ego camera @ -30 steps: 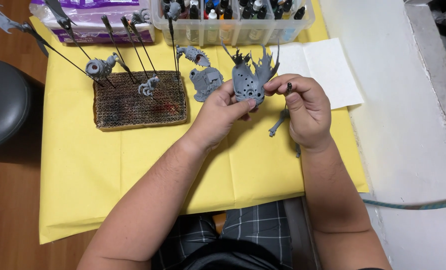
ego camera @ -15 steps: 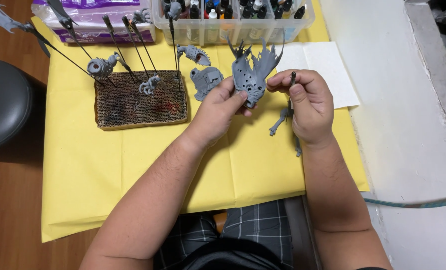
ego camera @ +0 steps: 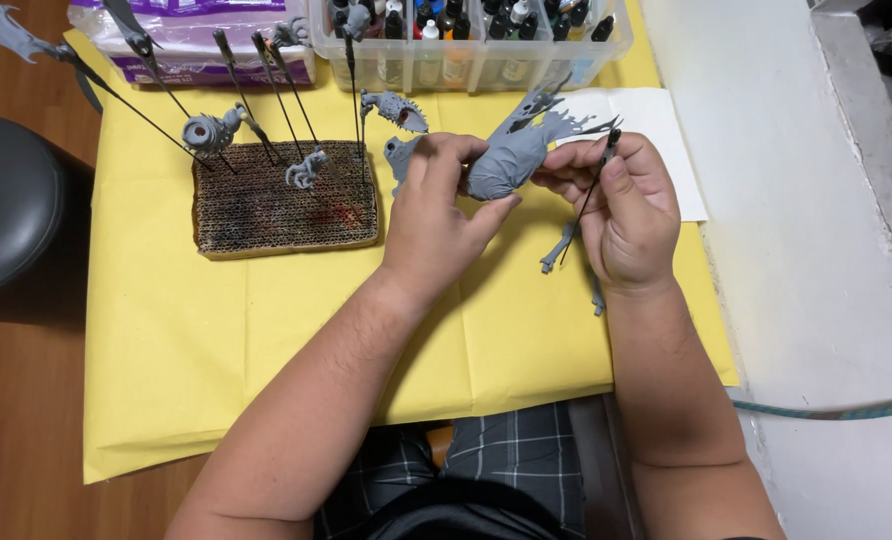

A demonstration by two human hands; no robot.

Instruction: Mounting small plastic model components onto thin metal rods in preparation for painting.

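A grey spiky model part [ego camera: 514,152] is held between both hands above the yellow sheet [ego camera: 266,320]. My left hand [ego camera: 436,215] pinches its lower left side with thumb and fingers. My right hand [ego camera: 626,210] touches the part's right side and also grips a thin dark stick [ego camera: 594,180] that slants down toward a small grey piece [ego camera: 556,255] lying on the sheet. Another grey part [ego camera: 398,152] lies partly hidden behind my left hand.
A brown corrugated cardboard block [ego camera: 266,205] holds several thin rods with small grey parts on them. A clear box of small paint bottles [ego camera: 466,40] and a wrapped purple pack [ego camera: 196,30] stand at the back. White paper [ego camera: 666,130] lies right; a dark stool [ego camera: 6,200] left.
The grey part has been turned from upright onto its side between my hands. My right hand has shifted a little, with the thin stick showing more clearly.
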